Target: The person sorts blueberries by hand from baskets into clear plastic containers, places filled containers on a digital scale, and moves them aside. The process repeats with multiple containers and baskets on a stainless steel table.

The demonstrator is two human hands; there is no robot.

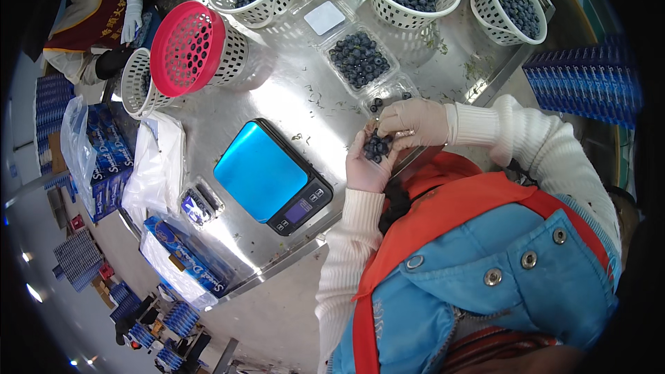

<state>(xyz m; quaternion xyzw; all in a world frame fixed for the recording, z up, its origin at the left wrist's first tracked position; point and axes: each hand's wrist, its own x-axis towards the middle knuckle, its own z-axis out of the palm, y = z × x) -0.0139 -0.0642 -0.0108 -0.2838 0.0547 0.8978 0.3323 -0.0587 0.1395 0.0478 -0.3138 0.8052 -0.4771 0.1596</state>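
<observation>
Several blueberries (376, 147) lie in the cupped palm of my left hand (366, 169), near the table's front edge. Above that palm is my right hand (418, 122), in a pale glove. Its fingers bend down at the berries, and whether they pinch one is hidden. Just beyond my hands lies an open clear plastic clamshell (392, 88), partly covered by my right hand, with a few loose blueberries in it. Farther back, another open clamshell (332, 65) is filled with blueberries (359, 59); its raised lid bears a white label (324, 17).
A digital scale (262, 171) stands left of my hands on the metal table (306, 104). White baskets (410, 18) of blueberries line the back, with a red basket (182, 49) at left. Plastic bags (156, 166), a closed clamshell (200, 202) and a blue carton (182, 257) sit leftward. A co-worker's gloved hand (131, 18) shows.
</observation>
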